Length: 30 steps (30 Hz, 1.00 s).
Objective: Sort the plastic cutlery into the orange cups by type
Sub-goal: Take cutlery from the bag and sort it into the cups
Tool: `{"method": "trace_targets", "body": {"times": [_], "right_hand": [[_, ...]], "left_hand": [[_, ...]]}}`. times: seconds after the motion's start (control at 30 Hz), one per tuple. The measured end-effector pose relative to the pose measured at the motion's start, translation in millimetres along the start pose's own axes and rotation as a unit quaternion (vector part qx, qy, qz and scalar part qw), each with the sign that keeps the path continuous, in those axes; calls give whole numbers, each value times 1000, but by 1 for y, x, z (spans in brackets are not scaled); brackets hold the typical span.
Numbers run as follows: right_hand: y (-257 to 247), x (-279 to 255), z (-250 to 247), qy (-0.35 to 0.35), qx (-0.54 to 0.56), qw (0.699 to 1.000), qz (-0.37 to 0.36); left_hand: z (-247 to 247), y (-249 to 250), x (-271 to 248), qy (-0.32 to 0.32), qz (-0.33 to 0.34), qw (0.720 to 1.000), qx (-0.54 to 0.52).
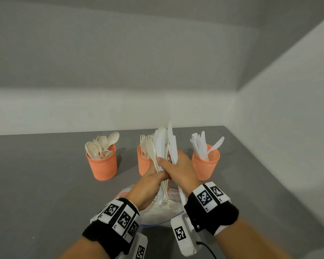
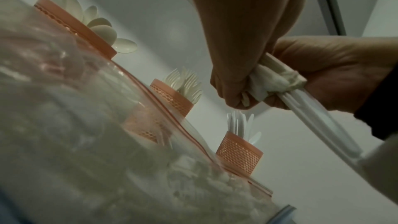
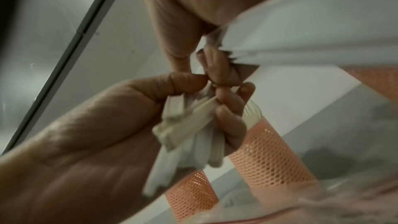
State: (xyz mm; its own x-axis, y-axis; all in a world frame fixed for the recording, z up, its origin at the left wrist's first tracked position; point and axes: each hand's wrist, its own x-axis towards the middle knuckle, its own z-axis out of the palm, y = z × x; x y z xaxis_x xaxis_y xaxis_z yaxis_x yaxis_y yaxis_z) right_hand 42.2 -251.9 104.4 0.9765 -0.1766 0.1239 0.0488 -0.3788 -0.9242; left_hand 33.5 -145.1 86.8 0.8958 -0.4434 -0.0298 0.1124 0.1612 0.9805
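Three orange mesh cups stand in a row: the left cup point(image 1: 103, 165) holds spoons, the middle cup point(image 1: 143, 165) forks, the right cup point(image 1: 205, 165) white knives. In front of the middle cup my left hand point(image 1: 161, 176) grips a mixed cutlery bundle point(image 1: 158, 144) by its handles, heads up. My right hand point(image 1: 168, 159) pinches a white knife point(image 1: 171, 139) at the bundle's right side. From the left wrist, my left hand point(image 2: 234, 77) is a fist round the handles point(image 2: 258, 88). From the right wrist, my right hand point(image 3: 206, 74) meets the bundle point(image 3: 187, 125).
A clear zip bag point(image 1: 157, 214) with more cutlery lies on the grey table point(image 1: 45, 184) under my hands, and fills the lower left wrist view, bag point(image 2: 86, 142). White walls stand behind the cups and along the table's right edge.
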Motion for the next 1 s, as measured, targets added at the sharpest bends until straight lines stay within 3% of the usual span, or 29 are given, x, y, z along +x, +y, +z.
{"method": "trace_targets", "body": {"times": [0.17, 0.37, 0.47, 0.87, 1.0], "right_hand": [[1, -3, -4, 10, -54, 998, -37], [5, -5, -9, -47, 156, 986, 41], [8, -6, -11, -64, 193, 978, 55], [20, 3, -21, -53, 268, 959, 73], [21, 17, -45, 10, 283, 955, 82]], "left_hand": [[1, -2, 4, 11, 5, 1000, -10], [5, -2, 10, 58, 13, 995, -75], [10, -2, 13, 90, 23, 994, -55], [20, -2, 27, 128, 73, 989, -26], [15, -4, 38, 163, 50, 985, -19]]}}
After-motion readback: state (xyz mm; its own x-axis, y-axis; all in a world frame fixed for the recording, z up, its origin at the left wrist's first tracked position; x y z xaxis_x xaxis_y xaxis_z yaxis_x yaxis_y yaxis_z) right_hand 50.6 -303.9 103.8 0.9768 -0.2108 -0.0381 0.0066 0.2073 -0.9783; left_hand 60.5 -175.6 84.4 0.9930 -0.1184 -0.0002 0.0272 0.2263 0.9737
